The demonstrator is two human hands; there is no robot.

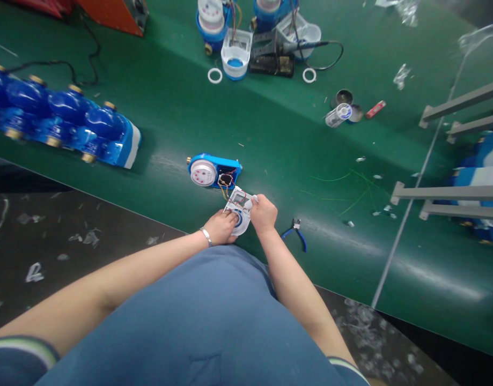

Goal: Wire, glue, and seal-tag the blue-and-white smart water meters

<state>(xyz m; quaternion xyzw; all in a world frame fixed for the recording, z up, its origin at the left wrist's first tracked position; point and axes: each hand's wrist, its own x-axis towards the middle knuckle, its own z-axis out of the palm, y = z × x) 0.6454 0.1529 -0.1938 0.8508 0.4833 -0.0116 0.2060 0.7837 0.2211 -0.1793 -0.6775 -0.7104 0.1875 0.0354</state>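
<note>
Left hand (224, 226) and right hand (263, 213) both grasp an open white housing (238, 212) holding a circuit board, wired to a blue meter (213, 171) on the green table (270, 139).

The white cover (238, 213) in my grip looks like smooth plastic, a little glossy. The blue meter (214, 171) behind it has shiny plastic and a small brass-coloured metal end. The bench (270, 134) has a green mat with a soft sheen. The pliers (296, 231) have blue plastic handles. My bracelet (206, 236) looks like bright metal.
</note>
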